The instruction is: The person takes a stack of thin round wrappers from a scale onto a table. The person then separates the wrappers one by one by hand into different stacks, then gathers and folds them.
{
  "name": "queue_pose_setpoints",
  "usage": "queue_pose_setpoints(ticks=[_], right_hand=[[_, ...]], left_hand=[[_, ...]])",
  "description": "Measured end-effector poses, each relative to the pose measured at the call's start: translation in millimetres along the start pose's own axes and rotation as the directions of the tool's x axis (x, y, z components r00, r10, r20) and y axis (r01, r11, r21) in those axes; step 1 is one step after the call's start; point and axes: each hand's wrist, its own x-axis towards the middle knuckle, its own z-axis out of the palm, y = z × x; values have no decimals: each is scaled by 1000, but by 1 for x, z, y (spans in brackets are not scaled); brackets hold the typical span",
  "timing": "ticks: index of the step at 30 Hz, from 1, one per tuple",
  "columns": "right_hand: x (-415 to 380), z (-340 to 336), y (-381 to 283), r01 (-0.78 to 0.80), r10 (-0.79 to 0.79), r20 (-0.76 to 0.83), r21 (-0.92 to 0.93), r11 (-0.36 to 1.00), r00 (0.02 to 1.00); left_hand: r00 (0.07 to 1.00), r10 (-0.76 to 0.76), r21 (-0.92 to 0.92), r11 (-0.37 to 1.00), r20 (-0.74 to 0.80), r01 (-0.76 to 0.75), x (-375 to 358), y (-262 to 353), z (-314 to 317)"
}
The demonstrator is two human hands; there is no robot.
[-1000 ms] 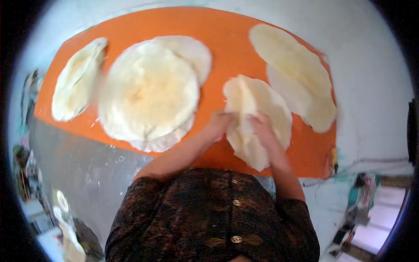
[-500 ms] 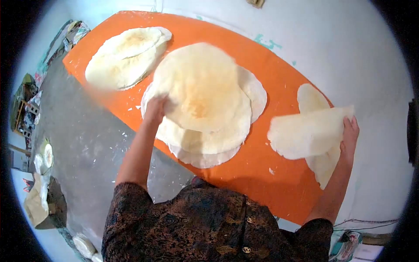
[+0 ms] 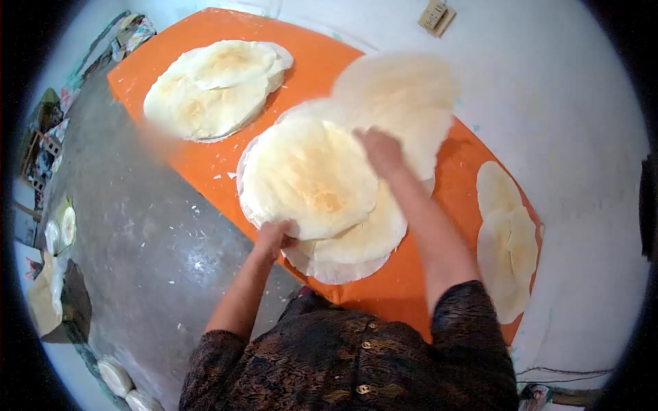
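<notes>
Packs (image 3: 112, 377), white and round, rest at the far left, beside the grey floor (image 3: 157, 226); they look like bags, but what is inside them is too blurred to tell. No other container can be made out surely. Next, at the left end of the orange table (image 3: 325, 55), lies the left pile (image 3: 205, 92) of flat round breads, overlapping one another.

The left hand (image 3: 273, 236) pinches the near edge of the top bread (image 3: 308, 178), its fingers bent around the rim. This bread was lifted a moment ago; now it lies on the middle pile (image 3: 346, 268), so this pile has gained one layer, placed a little to the left.

The right hand (image 3: 382, 151) has come across from the right side. It seems to be pinching the near edge of the raised bread (image 3: 397, 92), which is blurred by motion above the table's far edge; the exact finger grip I cannot tell. At the right end, two overlapping right breads (image 3: 507, 250) lie flat on the table, near the wall (image 3: 582, 205).
</notes>
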Motion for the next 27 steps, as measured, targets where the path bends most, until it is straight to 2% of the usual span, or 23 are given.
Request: queue_pose_setpoints(ticks=[1,2,3,4,5,9,10,11,12,13,14,15,17,18,21,22,23,24,25,26,27], right_hand=[[-6,27,-20,4,-8,64,64,998,998],[-16,66,-34,-25,14,59,183,983,998],[-23,70,-50,-129,58,252,276,952,966],[-31,80,-61,-101,15,358,223,970,933],[-36,85,-64,-101,24,313,230,968,949],[-42,97,-58,-156,112,162,294,943,980],[-35,87,-57,-172,131,145,317,933,981],[-31,74,-57,-193,159,127,337,922,979],[-28,54,-64,-250,177,199,447,859,964],[-23,79,-67,-302,208,221,634,712,953],[-31,65,-68,-166,111,125,662,730,986],[-43,69,-66,-34,113,-69,695,718,991],[-81,3,-36,-138,145,50,699,702,988],[-107,6,-10,-211,241,54,687,695,969],[-189,35,80,-364,455,28,645,672,890],[-223,17,119,-607,483,372,559,565,792],[-277,67,151,-533,649,-6,565,630,761],[-323,69,190,-672,700,170,502,545,694],[-359,35,216,-835,770,338,321,447,542],[-404,40,240,-872,840,262,264,411,475],[-445,49,260,-916,914,139,188,354,381]], left_hand=[[998,-55,6,998,20,55,-7,-3,6],[977,-150,35,989,149,146,-16,-3,8],[931,-245,81,969,271,232,-26,-4,10],[894,-278,82,960,352,266,-35,-13,11],[848,-309,87,949,430,302,-44,-23,14],[683,-502,315,865,531,390,-85,-56,30],[671,-533,415,840,516,349,-86,-63,37],[690,-510,404,853,513,330,-90,-69,47],[703,-491,402,863,515,308,-94,-75,58],[703,-480,413,866,525,283,-98,-81,69],[716,-473,372,875,514,311,-97,-92,76],[695,-513,479,835,504,270,-101,-88,88],[655,-580,660,734,484,161,-109,-72,115],[643,-611,668,716,462,201,-104,-88,120],[593,-614,714,694,520,92,-112,-95,158],[619,-644,723,669,449,171,-124,-91,181],[650,-582,693,711,488,116,-123,-103,192],[677,-516,658,751,525,62,-117,-122,198],[701,-444,618,786,558,6,-114,-137,206],[762,-300,605,782,574,-148,-113,-149,217],[780,-174,637,693,601,-336,-110,-160,225]])
